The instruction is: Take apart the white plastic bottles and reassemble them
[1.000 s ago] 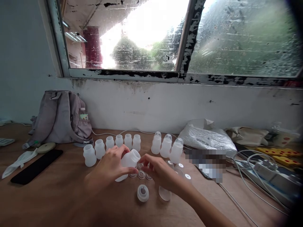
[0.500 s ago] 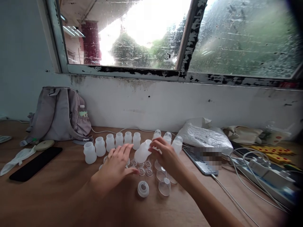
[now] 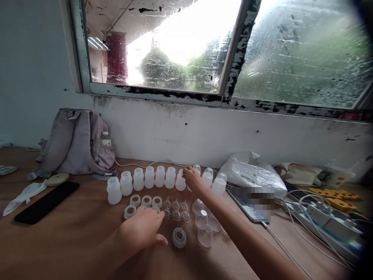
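Bottle [image 3: 180, 182], open-mouthed, stands upright on the worktop [image 3: 93, 202] at the right end of the row of open bottles [image 3: 149, 179], just beside its neighbour on the left. Its long axis runs straight up, mouth on top, and the right hand [image 3: 192, 179] meets it from the right at rim height. So the bottle lies to the left of that grip, with its body below the fingertips. Whether the fingers pinch the rim or merely touch it, I cannot tell.

The right hand is clearly the nearer one. The left hand [image 3: 142, 227] is apart from the bottle, lower in view, to its left and near side, over the translucent rings [image 3: 135, 200]; its grip is loose, thumb out, with nothing visible in it, though some fingertips are hidden. Between the hands are the small clear teats [image 3: 176, 215]. The capped bottles [image 3: 218, 186] stand to the right of the bottle, the nearest partly behind the right hand.
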`<state>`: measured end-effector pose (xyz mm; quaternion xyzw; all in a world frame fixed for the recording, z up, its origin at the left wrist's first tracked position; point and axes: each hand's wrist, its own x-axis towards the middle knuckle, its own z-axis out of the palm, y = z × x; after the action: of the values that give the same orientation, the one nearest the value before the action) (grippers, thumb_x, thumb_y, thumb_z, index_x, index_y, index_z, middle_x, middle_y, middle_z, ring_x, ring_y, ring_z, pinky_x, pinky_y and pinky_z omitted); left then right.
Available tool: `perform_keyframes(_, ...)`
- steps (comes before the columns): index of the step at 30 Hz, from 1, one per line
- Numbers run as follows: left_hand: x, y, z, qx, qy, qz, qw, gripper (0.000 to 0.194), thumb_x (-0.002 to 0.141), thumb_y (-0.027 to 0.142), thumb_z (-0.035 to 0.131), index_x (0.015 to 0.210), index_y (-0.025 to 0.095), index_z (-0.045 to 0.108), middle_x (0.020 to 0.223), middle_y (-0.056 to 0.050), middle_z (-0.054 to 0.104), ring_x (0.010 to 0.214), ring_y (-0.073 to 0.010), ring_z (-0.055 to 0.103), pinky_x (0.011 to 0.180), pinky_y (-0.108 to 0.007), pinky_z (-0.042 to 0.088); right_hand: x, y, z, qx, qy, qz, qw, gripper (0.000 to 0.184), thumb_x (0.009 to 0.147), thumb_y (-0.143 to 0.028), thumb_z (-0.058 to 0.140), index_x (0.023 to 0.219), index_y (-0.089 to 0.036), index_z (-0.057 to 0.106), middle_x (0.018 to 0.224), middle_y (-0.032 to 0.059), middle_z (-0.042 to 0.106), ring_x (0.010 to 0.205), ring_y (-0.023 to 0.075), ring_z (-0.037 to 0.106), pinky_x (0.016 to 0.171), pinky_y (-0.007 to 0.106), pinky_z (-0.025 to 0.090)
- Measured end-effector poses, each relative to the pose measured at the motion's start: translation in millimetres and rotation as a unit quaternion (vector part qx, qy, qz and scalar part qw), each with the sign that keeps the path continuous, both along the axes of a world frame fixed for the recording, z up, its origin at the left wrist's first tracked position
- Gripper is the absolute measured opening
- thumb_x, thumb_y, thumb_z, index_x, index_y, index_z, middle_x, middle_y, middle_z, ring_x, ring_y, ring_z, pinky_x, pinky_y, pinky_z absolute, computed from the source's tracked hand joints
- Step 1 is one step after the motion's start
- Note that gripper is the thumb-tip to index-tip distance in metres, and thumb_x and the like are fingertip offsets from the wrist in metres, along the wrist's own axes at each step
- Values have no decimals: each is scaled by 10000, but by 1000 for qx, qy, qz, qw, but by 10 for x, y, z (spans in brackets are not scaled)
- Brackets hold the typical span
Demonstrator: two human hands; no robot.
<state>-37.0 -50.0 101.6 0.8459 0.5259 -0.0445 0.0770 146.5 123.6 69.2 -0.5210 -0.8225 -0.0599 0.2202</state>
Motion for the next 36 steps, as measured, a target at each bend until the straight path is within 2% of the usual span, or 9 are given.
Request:
perform_keyframes(7,144,123,-255,53,-80,-66,993,385,704,435,611,960,149,581,939,-102,631,874,-277,589,751,-363,443,-38,-32,87,19,14,-5,1000,119,808,-92,465,872,-112,563,894,110,570,711,144,546,607,236,341)
perform_keyframes(10,225,184,-456,68,-141,-72,985,522,639,510,636,1027,170,552,1002,-95,599,950,-283,544,831,-404,403,-57,-304,159,43,35,-1,998,152,857,-168,406,953,-131,519,922,103,561,734,153,543,607,244,347)
perform_keyframes(12,279,211,-601,84,-180,-57,978,551,612,533,642,1046,209,539,1056,-78,568,1024,-289,491,895,-442,342,-59,-608,144,48,46,17,998,183,892,-247,344,883,-158,504,829,59,572,668,139,531,583,237,348)
perform_keyframes(15,343,210,-803,84,-221,-18,972,398,656,488,616,958,234,557,1051,-42,551,1018,-257,472,905,-432,319,-32,-1145,-38,-24,65,88,994,222,898,-310,315,792,-176,457,654,9,561,519,124,498,497,224,324)
perform_keyframes(20,313,91,-1012,80,-253,-13,964,313,676,381,599,930,211,530,946,-21,559,888,-211,477,811,-350,360,31,-1703,-515,-101,46,168,980,133,856,-235,372,970,-190,422,839,44,627,691,161,598,567,226,372)
perform_keyframes(23,241,1,-1040,85,-281,-30,955,358,633,379,635,925,209,515,953,-15,548,883,-204,466,803,-335,350,22,-1751,-640,-118,53,171,977,199,827,-219,393,1023,-185,399,956,78,616,784,177,608,621,233,397)
perform_keyframes(26,187,-62,-1037,102,-300,-23,948,318,614,304,642,885,197,514,952,-20,546,875,-195,468,807,-326,341,-4,-1724,-648,-138,57,176,973,181,795,-250,435,962,-183,413,857,64,633,737,183,611,592,232,398)
perform_keyframes(32,102,-123,-1108,106,-251,-52,961,310,597,348,623,839,182,522,924,-47,575,831,-217,491,755,-348,354,1,-1700,-770,-123,73,290,946,109,839,-315,370,840,-210,398,690,17,611,529,122,547,460,200,318)
perform_keyframes(36,8,-194,-1081,111,-260,-55,958,317,636,416,594,853,194,530,899,-48,570,800,-207,495,734,-343,364,-26,-1735,-864,-122,129,319,931,216,858,-392,342,731,-218,354,583,-22,534,438,86,435,418,197,275)
